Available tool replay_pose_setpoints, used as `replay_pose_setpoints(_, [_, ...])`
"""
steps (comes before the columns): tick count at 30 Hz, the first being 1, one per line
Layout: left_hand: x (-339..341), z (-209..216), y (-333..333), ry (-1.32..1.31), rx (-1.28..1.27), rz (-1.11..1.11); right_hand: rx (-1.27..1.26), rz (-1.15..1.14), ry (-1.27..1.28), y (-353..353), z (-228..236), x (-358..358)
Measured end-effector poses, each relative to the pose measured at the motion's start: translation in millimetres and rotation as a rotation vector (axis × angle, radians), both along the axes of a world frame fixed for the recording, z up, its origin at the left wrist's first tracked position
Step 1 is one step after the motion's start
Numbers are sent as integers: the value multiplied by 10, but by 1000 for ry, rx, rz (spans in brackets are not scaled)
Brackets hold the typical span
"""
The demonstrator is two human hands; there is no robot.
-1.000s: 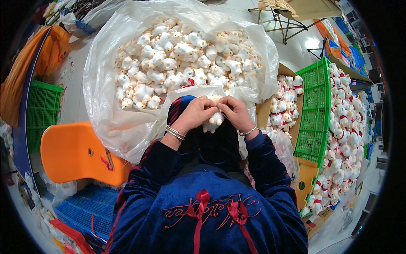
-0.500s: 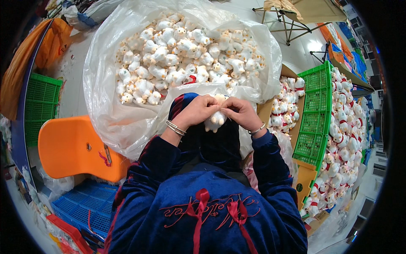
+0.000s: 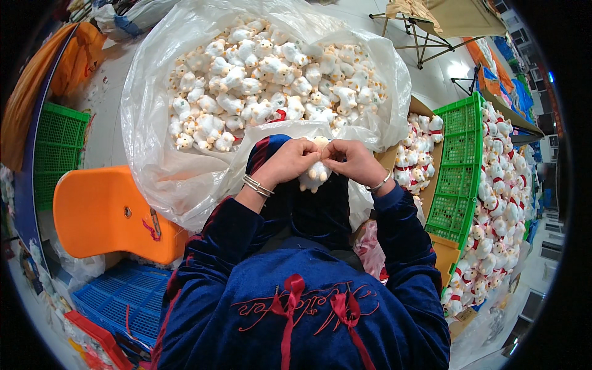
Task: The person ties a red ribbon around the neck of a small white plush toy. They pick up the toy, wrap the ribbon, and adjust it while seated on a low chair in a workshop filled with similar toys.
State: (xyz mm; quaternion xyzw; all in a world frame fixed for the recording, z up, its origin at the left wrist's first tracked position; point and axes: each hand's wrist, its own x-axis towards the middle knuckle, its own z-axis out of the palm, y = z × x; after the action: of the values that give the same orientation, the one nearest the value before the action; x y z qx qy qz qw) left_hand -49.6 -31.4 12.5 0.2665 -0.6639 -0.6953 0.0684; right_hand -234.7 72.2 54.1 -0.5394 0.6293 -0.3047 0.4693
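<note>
A small white plush toy [image 3: 315, 177] rests upright over my lap, its lower body and stubby feet toward me. My left hand [image 3: 292, 159] is closed on its left side, thumb and fingers pinched near the neck. From the other side my right hand [image 3: 353, 163] pinches at the same spot, and the two sets of fingertips nearly meet. Whatever thin thing may be between the fingertips is hidden. Just beyond my knees lies a large clear plastic bag [image 3: 148, 123], opened wide, with a heap of similar white plush toys [image 3: 246, 80] inside.
To the right stand a cardboard box [image 3: 439, 151] of toys with red neck bands and a green crate [image 3: 456, 166], with more banded toys [image 3: 493, 228] beyond. An orange stool [image 3: 98, 216] and a blue crate [image 3: 126, 299] are at my left. A folding chair [image 3: 425, 40] stands far right.
My right forearm has swung slightly outward, and more of a pink plastic bag shows beside my lap. Both hands stay at the plush toy's neck, with only small finger movement.
</note>
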Motion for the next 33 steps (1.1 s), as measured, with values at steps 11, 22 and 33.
replay_pose_setpoints(11, [16, 6, -2, 2, -20, 42, -334, -45, 311, 62, -21, 178])
replay_pose_setpoints(22, [1, 4, 111, 9, -138, 215, -644, -29, 580, 35, -113, 266])
replay_pose_setpoints(33, [73, -60, 135, 29, -145, 193, -807, -137, 385, 167, -385, 359])
